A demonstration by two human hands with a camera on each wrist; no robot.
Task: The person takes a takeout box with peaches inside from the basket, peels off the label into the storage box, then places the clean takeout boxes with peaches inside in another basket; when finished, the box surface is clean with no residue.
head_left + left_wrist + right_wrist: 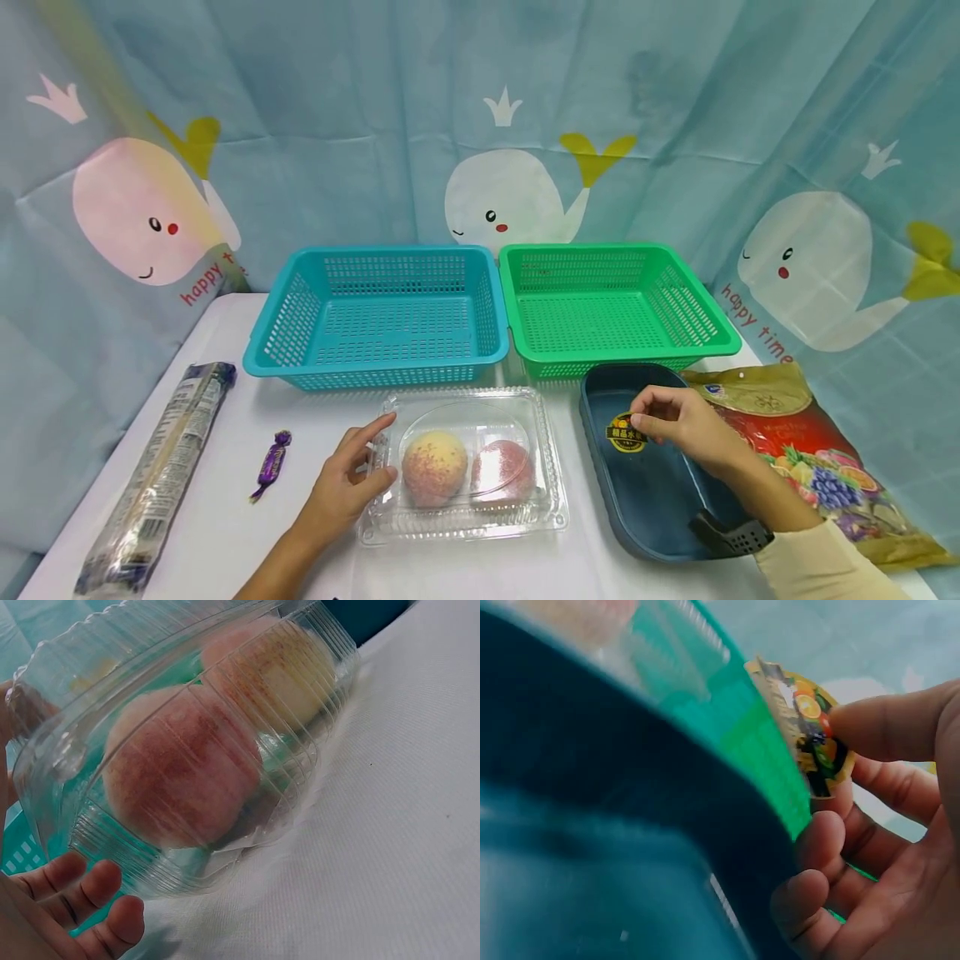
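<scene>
Two pink and yellow peaches (435, 468) sit inside a clear plastic clamshell box (553, 479) at the middle of the table. My left hand (339, 487) is at the box's left side, with thumb and forefinger spread along its edge. In the left wrist view, several loosely bent fingertips (124, 919) lie beside the box's ribbed end. Over the dark blue tray (637, 517), my right hand (690, 429) pinches a black and gold fruit sticker (622, 435) between thumb and forefinger. The right wrist view shows fruit pictures on the sticker, held above the tray's rim.
A blue basket (375, 371) and a green basket (622, 360) stand side by side behind. At left lie a purple-wrapped candy (272, 467) and a long silver packet (161, 471). A red and gold candy bag (817, 458) lies right, partly behind my right arm.
</scene>
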